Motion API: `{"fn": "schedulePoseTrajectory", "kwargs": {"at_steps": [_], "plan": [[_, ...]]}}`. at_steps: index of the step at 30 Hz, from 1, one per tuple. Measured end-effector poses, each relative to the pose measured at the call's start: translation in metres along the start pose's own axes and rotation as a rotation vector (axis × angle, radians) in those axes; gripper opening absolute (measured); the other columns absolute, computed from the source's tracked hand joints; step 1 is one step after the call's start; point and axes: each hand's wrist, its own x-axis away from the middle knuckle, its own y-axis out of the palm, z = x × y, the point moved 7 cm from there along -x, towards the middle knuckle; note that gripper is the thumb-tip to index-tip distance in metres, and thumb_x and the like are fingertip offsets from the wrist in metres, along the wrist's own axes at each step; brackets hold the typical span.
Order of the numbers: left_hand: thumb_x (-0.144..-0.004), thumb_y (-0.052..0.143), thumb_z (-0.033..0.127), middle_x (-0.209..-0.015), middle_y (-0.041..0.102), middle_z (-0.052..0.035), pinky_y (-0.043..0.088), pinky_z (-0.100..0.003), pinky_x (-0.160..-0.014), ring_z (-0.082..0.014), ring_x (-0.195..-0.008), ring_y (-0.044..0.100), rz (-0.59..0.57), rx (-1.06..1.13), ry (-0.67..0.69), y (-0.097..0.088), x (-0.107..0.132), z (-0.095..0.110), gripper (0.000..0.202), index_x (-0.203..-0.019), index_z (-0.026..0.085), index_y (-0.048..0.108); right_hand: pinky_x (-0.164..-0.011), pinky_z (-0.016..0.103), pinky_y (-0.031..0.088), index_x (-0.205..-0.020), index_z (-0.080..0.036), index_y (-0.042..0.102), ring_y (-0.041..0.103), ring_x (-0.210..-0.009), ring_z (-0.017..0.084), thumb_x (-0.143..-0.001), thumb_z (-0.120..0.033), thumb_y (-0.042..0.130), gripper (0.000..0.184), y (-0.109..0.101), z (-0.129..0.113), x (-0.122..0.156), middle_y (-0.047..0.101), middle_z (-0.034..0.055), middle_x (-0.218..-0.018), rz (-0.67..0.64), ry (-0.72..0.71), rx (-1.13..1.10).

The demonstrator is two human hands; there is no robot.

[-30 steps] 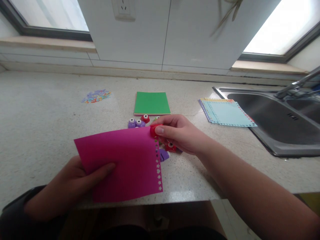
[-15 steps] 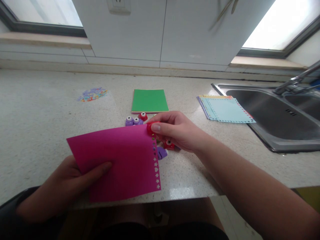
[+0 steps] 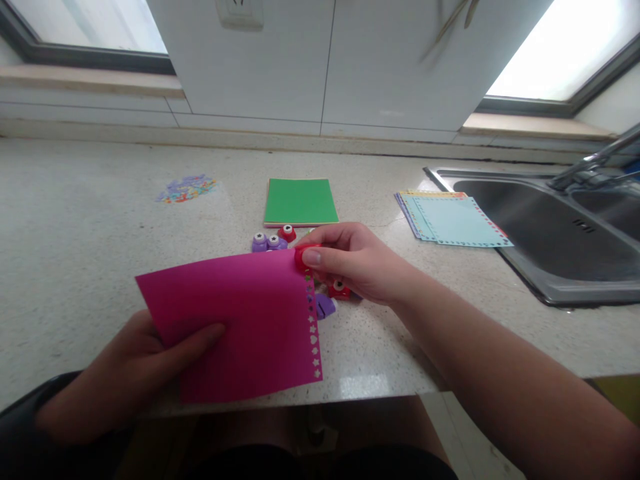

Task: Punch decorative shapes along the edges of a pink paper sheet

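Observation:
A magenta sheet of paper [image 3: 240, 320] is held by its left side in my left hand [image 3: 145, 363], thumb on top and the other fingers hidden beneath. Small cut-out shapes, among them stars and a heart, run down its right edge. At the sheet's upper right corner, my right hand [image 3: 357, 263] pinches a red craft punch [image 3: 301, 259] set over the edge. More punches lie on the counter behind and under the hand: purple ones [image 3: 259, 241], a red one [image 3: 287, 233] and another red one [image 3: 339, 289]. Part of the group is hidden by the paper and hand.
A stack of paper with a green top sheet [image 3: 300, 200] lies beyond the punches. To the right, light blue punched sheets [image 3: 455, 219] overlap the rim of a steel sink [image 3: 540, 267]. Small paper cut-outs [image 3: 187, 189] are piled at the left. The counter's front edge runs below the magenta paper.
Almost nothing differs. Both hands, the magenta paper and the red craft punch keep their places; the whole view has shifted very slightly.

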Motion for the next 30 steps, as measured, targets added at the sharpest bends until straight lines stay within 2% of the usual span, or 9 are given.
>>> {"fn": "schedulePoseTrajectory", "kwargs": {"at_steps": [6,15,23,27,30], "plan": [[-0.078,0.083,0.044,-0.112,0.080,-0.0039,0.065,-0.029,-0.080,-0.0266,-0.096,0.076,-0.013,-0.014,0.013,-0.001,-0.001,0.000,0.045,-0.115,0.023,0.072,-0.039,0.020,0.036,-0.096,-0.018,0.073,0.053,-0.049,0.008,-0.083,-0.046,0.079,0.032,0.001,-0.004,0.000,0.067,0.0007,-0.073,-0.020,-0.027,0.034],[-0.078,0.082,0.043,-0.109,0.080,-0.0039,0.065,-0.030,-0.079,-0.0270,-0.094,0.077,-0.031,-0.009,0.038,0.001,0.000,0.003,0.042,-0.114,0.024,0.073,-0.039,0.019,0.037,-0.089,-0.017,0.070,0.051,-0.049,0.008,-0.083,-0.045,0.080,0.030,0.004,-0.005,-0.001,0.066,0.0005,-0.071,-0.043,-0.058,0.019],[-0.076,0.084,0.044,-0.105,0.081,-0.0032,0.065,-0.026,-0.075,-0.0256,-0.091,0.077,0.003,-0.014,0.026,0.003,0.002,0.008,0.044,-0.113,0.023,0.074,-0.033,0.020,0.032,-0.090,-0.017,0.070,0.046,-0.043,0.006,-0.083,-0.045,0.080,0.030,0.002,-0.002,-0.001,0.065,0.0000,-0.069,-0.024,-0.039,0.001],[-0.078,0.082,0.043,-0.109,0.080,-0.0036,0.065,-0.029,-0.078,-0.0260,-0.093,0.077,-0.004,-0.033,0.044,-0.002,-0.001,0.001,0.046,-0.118,0.023,0.073,-0.032,0.020,0.031,-0.090,-0.017,0.070,0.044,-0.042,0.007,-0.084,-0.044,0.079,0.029,0.002,-0.002,-0.001,0.064,-0.0007,-0.067,-0.022,-0.053,-0.010],[-0.079,0.082,0.043,-0.112,0.080,-0.0031,0.065,-0.029,-0.077,-0.0249,-0.093,0.077,-0.057,-0.041,0.088,-0.004,-0.006,-0.006,0.045,-0.119,0.026,0.071,-0.032,0.019,0.032,-0.089,-0.017,0.069,0.045,-0.042,0.006,-0.084,-0.044,0.079,0.029,0.002,-0.001,-0.002,0.065,-0.0006,-0.068,-0.031,-0.064,-0.006]]}}
